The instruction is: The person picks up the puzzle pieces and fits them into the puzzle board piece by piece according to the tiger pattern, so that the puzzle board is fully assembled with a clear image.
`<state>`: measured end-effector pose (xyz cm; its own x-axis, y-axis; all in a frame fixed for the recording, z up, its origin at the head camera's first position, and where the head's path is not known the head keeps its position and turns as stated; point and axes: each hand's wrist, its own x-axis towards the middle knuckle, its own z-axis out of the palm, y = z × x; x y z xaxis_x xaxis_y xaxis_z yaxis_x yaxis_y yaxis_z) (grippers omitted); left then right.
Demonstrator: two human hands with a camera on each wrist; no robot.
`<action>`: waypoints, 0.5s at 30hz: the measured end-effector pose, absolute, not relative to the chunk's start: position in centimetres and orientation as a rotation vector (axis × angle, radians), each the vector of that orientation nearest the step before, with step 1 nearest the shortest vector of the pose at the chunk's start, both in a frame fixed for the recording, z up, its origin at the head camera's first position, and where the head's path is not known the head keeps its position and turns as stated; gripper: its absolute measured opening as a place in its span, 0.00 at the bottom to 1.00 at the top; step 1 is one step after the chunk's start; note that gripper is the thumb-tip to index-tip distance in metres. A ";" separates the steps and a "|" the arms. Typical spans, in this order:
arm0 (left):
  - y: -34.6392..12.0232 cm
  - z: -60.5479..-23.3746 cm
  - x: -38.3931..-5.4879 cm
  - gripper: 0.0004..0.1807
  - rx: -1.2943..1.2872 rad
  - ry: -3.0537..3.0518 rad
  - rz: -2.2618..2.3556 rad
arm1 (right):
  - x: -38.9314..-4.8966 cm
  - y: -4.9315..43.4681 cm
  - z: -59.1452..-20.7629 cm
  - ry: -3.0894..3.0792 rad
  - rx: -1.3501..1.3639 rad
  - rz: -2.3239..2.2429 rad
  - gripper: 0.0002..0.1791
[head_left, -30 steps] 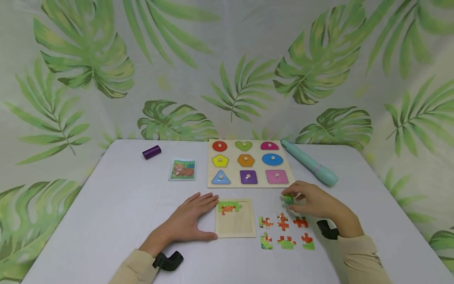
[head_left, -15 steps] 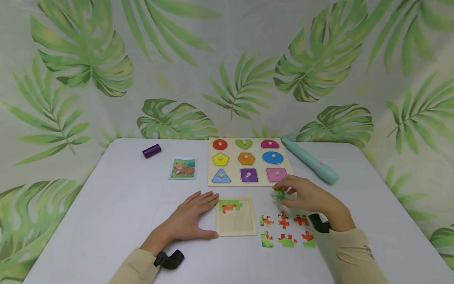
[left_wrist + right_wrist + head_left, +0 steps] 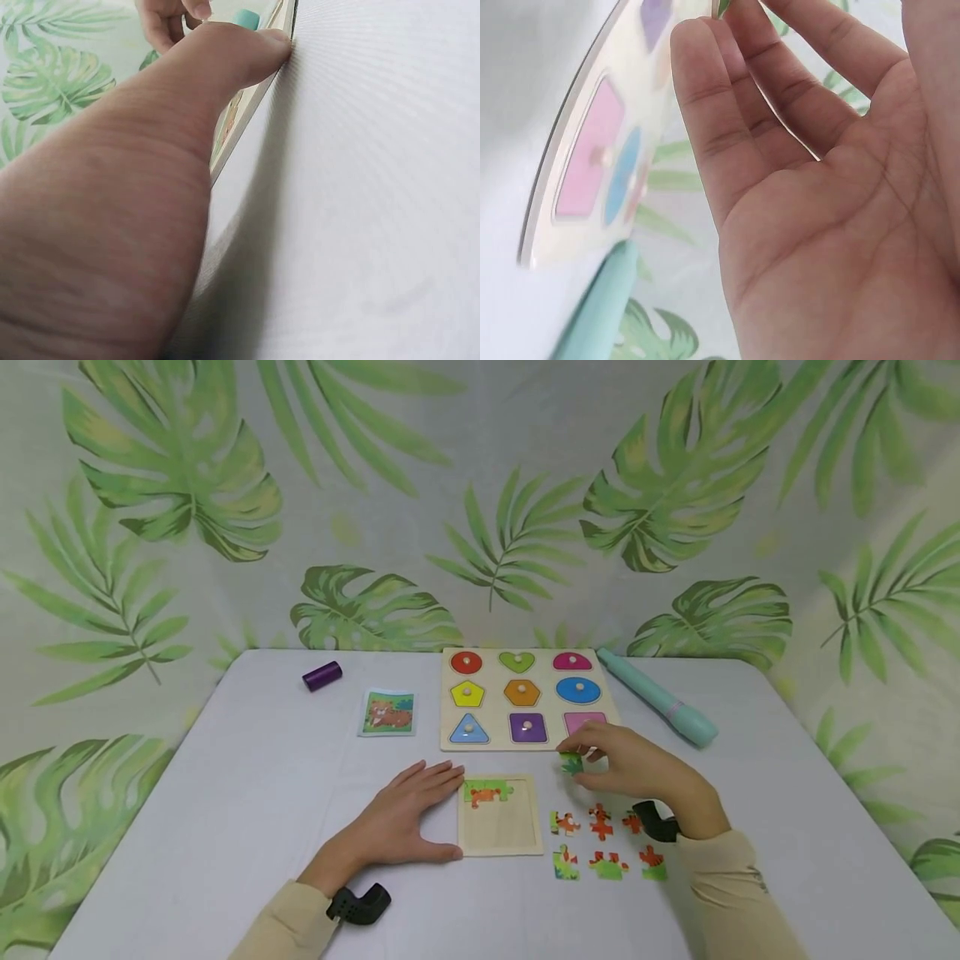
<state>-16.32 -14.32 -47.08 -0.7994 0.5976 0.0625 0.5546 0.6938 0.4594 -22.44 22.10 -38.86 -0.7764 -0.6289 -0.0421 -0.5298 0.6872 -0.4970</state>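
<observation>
My left hand lies spread on the table, fingertips and thumb touching the left edge of a square wooden puzzle tray. Joined orange-and-green jigsaw pieces fill the tray's top left part. My right hand pinches a green jigsaw piece between thumb and fingers, to the upper right of the tray. In the right wrist view only a sliver of that piece shows past the fingertips. Below the right hand, several loose tiger-patterned jigsaw pieces lie in two rows; the right wrist camera partly covers one.
Behind the tray lies a shape board with knobbed coloured shapes; the right hand overlaps its pink square. A mint-green tube lies to its right. A tiger picture card and a purple cylinder are at the back left.
My right hand has moved left with the green jigsaw piece, nearer the tray's upper right corner. My left hand has stayed at the tray's edge.
</observation>
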 end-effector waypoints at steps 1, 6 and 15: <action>-14.3 -47.1 -16.3 0.56 0.957 2.809 0.716 | -22.4 21.8 -38.9 2.680 -0.937 -0.701 0.21; -14.3 -47.2 -16.4 0.56 0.965 2.813 0.720 | -22.1 20.9 -39.0 2.646 -0.927 -0.715 0.21; -14.3 -47.2 -16.4 0.56 0.964 2.810 0.718 | -21.7 20.2 -39.1 2.664 -0.958 -0.695 0.22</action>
<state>-16.45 -14.34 -47.18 -0.7978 0.5989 0.0701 0.5591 0.6911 0.4581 -21.74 20.16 -39.12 -0.7611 -0.6466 -0.0503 -0.5396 0.6744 -0.5039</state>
